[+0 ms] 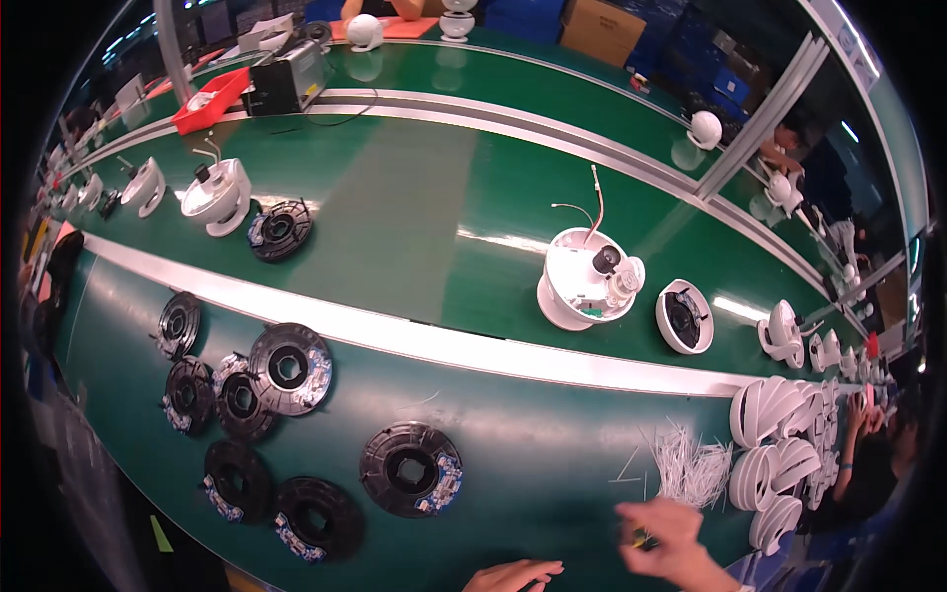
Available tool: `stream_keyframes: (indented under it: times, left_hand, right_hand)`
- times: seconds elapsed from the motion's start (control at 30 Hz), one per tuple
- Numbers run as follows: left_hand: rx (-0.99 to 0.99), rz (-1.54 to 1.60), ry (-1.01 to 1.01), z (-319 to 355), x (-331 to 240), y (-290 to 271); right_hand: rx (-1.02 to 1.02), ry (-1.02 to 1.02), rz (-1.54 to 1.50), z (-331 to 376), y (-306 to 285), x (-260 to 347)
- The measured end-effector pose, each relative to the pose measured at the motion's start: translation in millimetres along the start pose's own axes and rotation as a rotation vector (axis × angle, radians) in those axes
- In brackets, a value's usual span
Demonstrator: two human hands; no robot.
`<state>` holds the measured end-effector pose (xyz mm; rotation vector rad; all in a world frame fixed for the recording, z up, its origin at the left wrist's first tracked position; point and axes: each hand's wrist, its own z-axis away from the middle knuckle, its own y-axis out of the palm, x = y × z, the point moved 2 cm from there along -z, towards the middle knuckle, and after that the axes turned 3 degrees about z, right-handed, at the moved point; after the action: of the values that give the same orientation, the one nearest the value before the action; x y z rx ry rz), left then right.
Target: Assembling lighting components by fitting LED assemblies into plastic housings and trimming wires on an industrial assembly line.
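Strips (693,474), thin and white, are heaped on the green table (552,434), just past the right hand (673,543). The fingers of that hand are bent in, and a small yellow and dark bit (641,540) can be seen beside them. It cannot be made out whether that bit is gripped. The hand is placed on the near side of the heap, and a few loose strips are spread to the heap's left.

The left hand (511,575) is seen low down, partly cut off by the bottom edge. Its fingers are stretched out to the right, and it cannot be seen whether something is held under them. The nearest black disc (380,469) is laid up and to the left of it, well apart, with a blue board (441,485) fixed on its lower right side. More black discs are spread farther left.

White curved shells (760,479) are stacked to the right of the heap. Past the pale rail (493,355), a white round body (567,281) with wires is set on the green belt (395,207), with a white bowl (678,340) placed to its right.
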<state>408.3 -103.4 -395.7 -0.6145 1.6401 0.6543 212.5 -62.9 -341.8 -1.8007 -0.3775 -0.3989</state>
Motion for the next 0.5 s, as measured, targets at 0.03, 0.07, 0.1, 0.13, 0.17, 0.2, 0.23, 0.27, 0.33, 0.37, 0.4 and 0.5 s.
stream_keyframes:
  times: [0.03,0.07,0.1,0.13,0.17,0.2,0.23,0.27,0.33,0.37,0.4,0.5]
  left_hand:
    - [0.014,0.001,-0.004,-1,2,0]
    - [0.028,-0.008,0.009,-1,3,0]
    - [0.040,-0.019,0.021,0,4,1]
    - [0.034,-0.079,0.101,-1,5,0]
    - [0.021,-0.144,0.167,2,5,-2]
    - [0.071,-0.192,0.125,4,14,-3]
    - [0.039,-0.242,0.182,1,15,-6]
    - [0.001,-0.281,0.246,1,17,-9]
    - [-0.042,-0.376,0.324,-18,16,-14]
    - [-0.080,-0.435,0.324,-25,8,-21]
    - [-0.147,-0.540,0.355,-33,-5,-29]
    - [-0.301,-0.912,0.381,-50,-41,-58]
  right_hand:
    - [0.085,0.052,-0.013,2,11,10]
    - [0.126,0.077,-0.056,12,24,10]
    - [0.129,0.099,-0.029,24,35,7]
    - [0.137,0.117,-0.009,32,46,3]
    - [0.122,0.125,0.028,38,54,2]
    - [0.107,0.130,0.064,44,61,4]
    - [0.106,0.158,0.054,46,61,9]
    - [0.037,0.122,0.011,47,64,11]
    - [-0.018,0.079,-0.014,50,69,7]
    - [0.017,0.082,-0.049,50,66,9]
    - [0.051,0.083,-0.081,47,63,10]
    - [-0.099,0.002,-0.107,60,38,8]
